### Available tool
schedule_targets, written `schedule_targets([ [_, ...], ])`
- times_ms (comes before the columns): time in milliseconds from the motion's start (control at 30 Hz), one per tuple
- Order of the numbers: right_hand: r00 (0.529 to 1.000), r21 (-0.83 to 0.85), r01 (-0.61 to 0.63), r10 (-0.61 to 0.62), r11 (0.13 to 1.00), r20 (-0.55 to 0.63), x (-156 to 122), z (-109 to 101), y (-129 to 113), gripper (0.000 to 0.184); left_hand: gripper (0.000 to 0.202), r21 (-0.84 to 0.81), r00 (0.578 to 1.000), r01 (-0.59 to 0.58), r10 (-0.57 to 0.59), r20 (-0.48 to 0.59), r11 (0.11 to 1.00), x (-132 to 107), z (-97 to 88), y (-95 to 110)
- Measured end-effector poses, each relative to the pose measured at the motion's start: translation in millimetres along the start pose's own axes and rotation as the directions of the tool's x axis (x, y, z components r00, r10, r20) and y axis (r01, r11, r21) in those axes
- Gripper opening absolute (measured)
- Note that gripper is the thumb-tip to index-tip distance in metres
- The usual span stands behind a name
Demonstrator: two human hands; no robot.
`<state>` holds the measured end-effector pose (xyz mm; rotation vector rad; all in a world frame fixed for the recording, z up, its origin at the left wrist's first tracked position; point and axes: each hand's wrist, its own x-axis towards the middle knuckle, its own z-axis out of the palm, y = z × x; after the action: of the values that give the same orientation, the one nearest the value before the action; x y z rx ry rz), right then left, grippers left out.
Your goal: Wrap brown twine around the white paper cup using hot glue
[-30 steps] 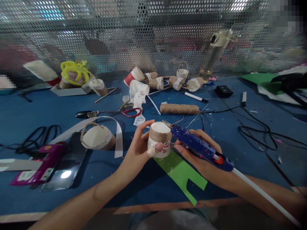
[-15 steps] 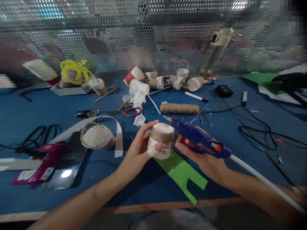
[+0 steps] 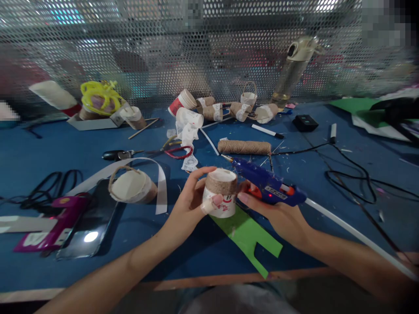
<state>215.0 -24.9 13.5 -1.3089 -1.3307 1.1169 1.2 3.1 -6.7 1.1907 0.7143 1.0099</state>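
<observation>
A paper cup [image 3: 225, 205], its upper part wrapped in brown twine, sits in my left hand [image 3: 198, 200], thumb across its front and fingers behind. My right hand [image 3: 278, 213] is closed round a blue hot glue gun [image 3: 262, 176] with an orange trigger and a small red light. A long white glue stick [image 3: 340, 224] runs out of the gun's rear. The metal nozzle points left, above and behind the cup's rim, apart from it. The right fingertips are close to the cup's right side; whether they touch it I cannot tell. Green paper [image 3: 242, 231] lies beneath.
Behind my hands lies a twine roll [image 3: 244, 147], with red-handled scissors [image 3: 178, 151] and lace [image 3: 189, 148] to its left. A twine-trimmed basket [image 3: 132, 185], phone [image 3: 87, 226] and purple glue gun [image 3: 59, 220] are at left. A bottle [image 3: 291, 72] leans on the perforated screen.
The glue gun has shifted slightly left and turned a little in my right hand, its nozzle a bit higher. The cup and my left hand have barely moved.
</observation>
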Motion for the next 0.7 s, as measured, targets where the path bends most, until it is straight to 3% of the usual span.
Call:
schedule_targets([
  [200, 0.999, 0.025, -0.047, 0.046, 0.999, 0.018, 1.0, 1.9, -1.3, 0.022, 0.046, -0.024, 1.0, -0.012, 0.012, 0.022, 1.0, -1.0, -0.9, -1.2],
  [433, 0.998, 0.009, -0.066, 0.066, 0.998, 0.02, 3.5, 0.7, -1.9, 0.015, 0.044, -0.053, 0.999, -0.015, 0.018, 0.051, 0.998, 1.4, 0.5, 0.9],
  [700, 0.993, 0.028, -0.117, 0.117, 0.993, 0.007, 3.5, 1.7, -1.5, 0.016, 0.059, -0.046, 0.998, 0.007, -0.004, 0.058, 0.999, 0.4, 1.0, 1.7],
])
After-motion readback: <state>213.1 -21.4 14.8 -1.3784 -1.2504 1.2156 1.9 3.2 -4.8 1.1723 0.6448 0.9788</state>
